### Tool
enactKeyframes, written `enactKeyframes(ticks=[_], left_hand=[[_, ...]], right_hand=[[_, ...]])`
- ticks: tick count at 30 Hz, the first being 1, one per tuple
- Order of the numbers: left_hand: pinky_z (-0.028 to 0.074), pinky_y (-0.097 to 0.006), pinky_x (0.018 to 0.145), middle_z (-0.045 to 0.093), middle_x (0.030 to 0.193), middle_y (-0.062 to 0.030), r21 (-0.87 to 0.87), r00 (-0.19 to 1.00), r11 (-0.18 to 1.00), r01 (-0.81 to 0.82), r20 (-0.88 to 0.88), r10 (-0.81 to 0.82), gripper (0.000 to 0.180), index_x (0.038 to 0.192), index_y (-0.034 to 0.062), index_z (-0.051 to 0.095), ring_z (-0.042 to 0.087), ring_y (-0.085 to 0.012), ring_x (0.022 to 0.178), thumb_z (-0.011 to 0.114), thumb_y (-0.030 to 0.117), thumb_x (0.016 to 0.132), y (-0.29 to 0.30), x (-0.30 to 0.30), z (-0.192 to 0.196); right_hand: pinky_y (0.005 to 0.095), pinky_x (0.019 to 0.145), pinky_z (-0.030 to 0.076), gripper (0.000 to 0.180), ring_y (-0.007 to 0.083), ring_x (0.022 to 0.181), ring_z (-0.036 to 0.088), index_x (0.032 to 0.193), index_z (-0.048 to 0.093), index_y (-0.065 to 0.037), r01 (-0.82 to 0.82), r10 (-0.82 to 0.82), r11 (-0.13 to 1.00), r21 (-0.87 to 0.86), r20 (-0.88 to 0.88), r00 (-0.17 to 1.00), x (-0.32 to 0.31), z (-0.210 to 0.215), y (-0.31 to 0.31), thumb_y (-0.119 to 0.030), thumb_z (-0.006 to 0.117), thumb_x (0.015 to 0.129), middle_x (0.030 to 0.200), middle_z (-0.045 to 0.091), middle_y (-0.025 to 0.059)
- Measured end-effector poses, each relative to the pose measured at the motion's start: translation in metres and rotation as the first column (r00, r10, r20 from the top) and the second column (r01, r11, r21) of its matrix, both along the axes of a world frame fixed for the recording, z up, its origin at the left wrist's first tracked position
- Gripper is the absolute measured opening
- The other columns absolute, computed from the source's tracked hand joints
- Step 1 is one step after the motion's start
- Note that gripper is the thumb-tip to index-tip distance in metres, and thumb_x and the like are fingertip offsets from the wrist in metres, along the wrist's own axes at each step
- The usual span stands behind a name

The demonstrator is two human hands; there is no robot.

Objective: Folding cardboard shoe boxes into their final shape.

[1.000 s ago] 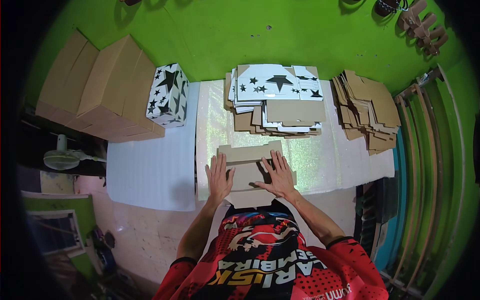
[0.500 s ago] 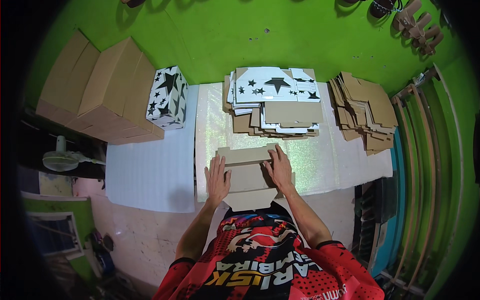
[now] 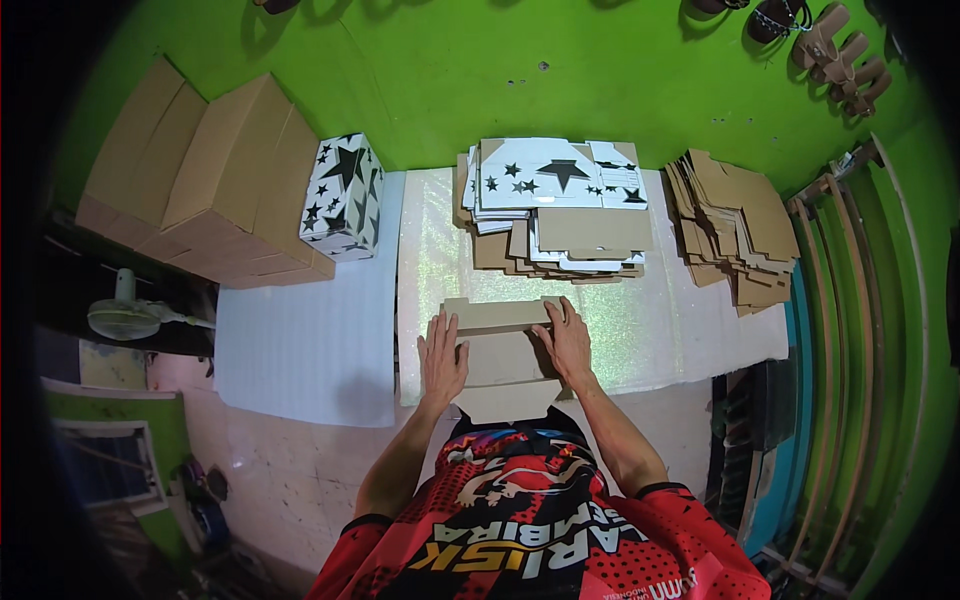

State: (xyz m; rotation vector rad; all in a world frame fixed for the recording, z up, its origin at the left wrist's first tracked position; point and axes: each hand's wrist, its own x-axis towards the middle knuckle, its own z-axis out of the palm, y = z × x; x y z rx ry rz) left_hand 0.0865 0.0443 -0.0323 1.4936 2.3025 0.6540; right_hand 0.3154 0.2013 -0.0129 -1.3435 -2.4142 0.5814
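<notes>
A part-folded brown cardboard box point(image 3: 505, 357) lies at the table's near edge, its far wall raised and a tapered flap pointing toward me. My left hand point(image 3: 442, 362) has its fingers stretched along the left side wall, with the thumb over the inner side. At the opposite wall, my right hand point(image 3: 566, 345) grips near the far right corner, thumb inside and fingers over the edge. Both palms hide much of the side walls.
Flat star-printed and plain cardboard blanks point(image 3: 560, 190) are piled behind the box. More brown blanks point(image 3: 735, 225) lie at right. Large brown cartons point(image 3: 230, 170) and a star-printed box point(image 3: 342, 195) stand at left, near a fan point(image 3: 125, 315). Wooden rails point(image 3: 835, 350) line the right.
The whole view has shifted slightly. Both hands keep nearly the same places on the box's sides, and the box's folds look much the same.
</notes>
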Motion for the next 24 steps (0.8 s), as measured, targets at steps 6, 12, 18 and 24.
enactKeyframes(ticks=[6, 12, 18, 24], left_hand=[[0.020, -0.069, 0.124, 0.020, 0.176, -0.0142, 0.057, 0.997, 0.998, -0.016, 0.072, 0.012, 0.063, 0.166, 0.0136, 0.032, 0.020, -0.0388, 0.161, 0.053, 0.026, 0.108, -0.002, -0.005, -0.003], [0.016, -0.072, 0.123, 0.024, 0.174, -0.0177, 0.077, 0.996, 0.993, -0.085, -0.027, 0.087, 0.061, 0.165, 0.0129, 0.036, 0.023, -0.0397, 0.160, 0.054, 0.028, 0.108, -0.009, -0.027, 0.006], [0.003, -0.067, 0.125, 0.023, 0.173, -0.0233, 0.244, 0.913, 0.887, -0.393, -0.010, 0.407, 0.065, 0.164, 0.0024, 0.035, 0.018, -0.0370, 0.162, 0.050, 0.036, 0.110, -0.055, -0.045, 0.011], [-0.005, -0.059, 0.128, 0.012, 0.177, -0.0197, 0.156, 0.707, 0.712, -0.685, 0.381, 0.596, 0.074, 0.167, 0.0012, 0.025, 0.009, -0.0350, 0.164, 0.041, 0.049, 0.112, -0.129, -0.021, -0.019]], right_hand=[[0.0517, 0.100, 0.050, 0.056, 0.0420, 0.123, 0.060, 0.145, 0.057, -0.009, -0.001, 0.002, 1.000, 0.019, -0.001, 1.000, -0.007, 0.001, 0.000, -0.042, 0.068, 0.101, 0.154, 0.049, 0.0254], [0.0578, 0.122, 0.031, 0.068, 0.0430, 0.144, 0.046, 0.154, 0.052, -0.012, -0.042, 0.047, 0.997, 0.065, -0.078, 0.996, -0.031, 0.007, 0.006, -0.052, 0.065, 0.100, 0.164, 0.040, 0.0223], [0.0658, 0.127, 0.010, 0.078, 0.0415, 0.156, 0.029, 0.157, 0.047, -0.005, 0.138, -0.136, 0.990, 0.023, -0.080, 0.987, 0.010, 0.038, 0.003, -0.057, 0.061, 0.101, 0.169, 0.032, 0.0231], [0.0417, 0.128, 0.025, 0.076, 0.0410, 0.153, 0.036, 0.157, 0.040, 0.010, 0.398, -0.558, 0.796, -0.456, -0.298, 0.774, 0.089, 0.011, -0.037, -0.049, 0.050, 0.110, 0.163, 0.041, 0.0288]])
